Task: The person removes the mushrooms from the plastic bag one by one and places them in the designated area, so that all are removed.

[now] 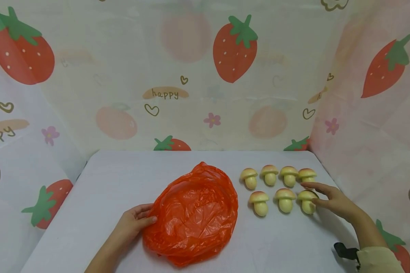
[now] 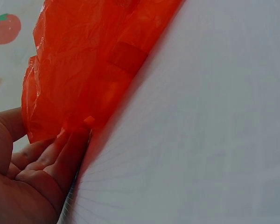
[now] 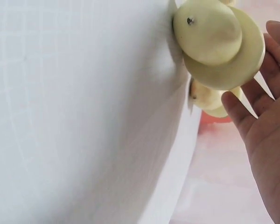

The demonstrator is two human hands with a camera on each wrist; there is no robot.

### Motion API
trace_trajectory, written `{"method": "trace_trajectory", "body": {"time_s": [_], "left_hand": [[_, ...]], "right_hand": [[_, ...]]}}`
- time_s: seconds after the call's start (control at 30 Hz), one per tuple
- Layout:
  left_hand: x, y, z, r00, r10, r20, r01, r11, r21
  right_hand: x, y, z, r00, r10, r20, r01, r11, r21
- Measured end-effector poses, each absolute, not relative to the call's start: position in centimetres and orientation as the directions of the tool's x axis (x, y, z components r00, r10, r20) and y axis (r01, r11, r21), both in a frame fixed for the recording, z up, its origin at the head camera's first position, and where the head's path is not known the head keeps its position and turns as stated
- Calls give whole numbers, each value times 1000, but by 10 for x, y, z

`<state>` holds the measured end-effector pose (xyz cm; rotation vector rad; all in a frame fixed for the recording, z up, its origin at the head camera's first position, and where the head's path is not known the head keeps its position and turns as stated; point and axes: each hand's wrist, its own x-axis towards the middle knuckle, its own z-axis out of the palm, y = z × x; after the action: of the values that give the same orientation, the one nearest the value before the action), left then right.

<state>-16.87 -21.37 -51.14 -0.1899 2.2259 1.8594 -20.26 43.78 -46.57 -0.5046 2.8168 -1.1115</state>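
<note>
A crinkled red plastic bag (image 1: pixel 194 212) lies on the table's middle, its sides spread into a rounded shape. My left hand (image 1: pixel 133 223) holds the bag's left edge, thumb over it and fingers beneath. Through the thin film, the left wrist view shows those fingers (image 2: pixel 74 156). On the right, my right hand (image 1: pixel 341 206) reaches over the front row's rightmost toy mushroom (image 1: pixel 306 206), thumb by its stem and fingers extended beyond its cap. In the right wrist view, the fingers stand spread around the cap of this pale yellow mushroom (image 3: pixel 207 35).
Several more toy mushrooms stand in two rows right of the bag, including a back-row mushroom (image 1: pixel 307 174) beside my right fingertips. White cloth covers the table (image 1: pixel 123 170). Strawberry-printed curtains (image 1: pixel 177 57) enclose its back and sides. A black strap (image 1: pixel 345 251) hangs by my right sleeve.
</note>
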Motion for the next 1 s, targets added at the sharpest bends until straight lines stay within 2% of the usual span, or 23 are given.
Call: {"method": "trace_trajectory", "body": {"time_s": [0.4, 1.0], "left_hand": [[-168, -213, -510, -964, 61, -260, -245, 184, 952], [-171, -222, -502, -973, 61, -220, -199, 250, 948]], "right_hand": [[-191, 425, -461, -945, -283, 162, -318, 695, -645], [-179, 402, -451, -967, -179, 183, -256, 682, -685]]}}
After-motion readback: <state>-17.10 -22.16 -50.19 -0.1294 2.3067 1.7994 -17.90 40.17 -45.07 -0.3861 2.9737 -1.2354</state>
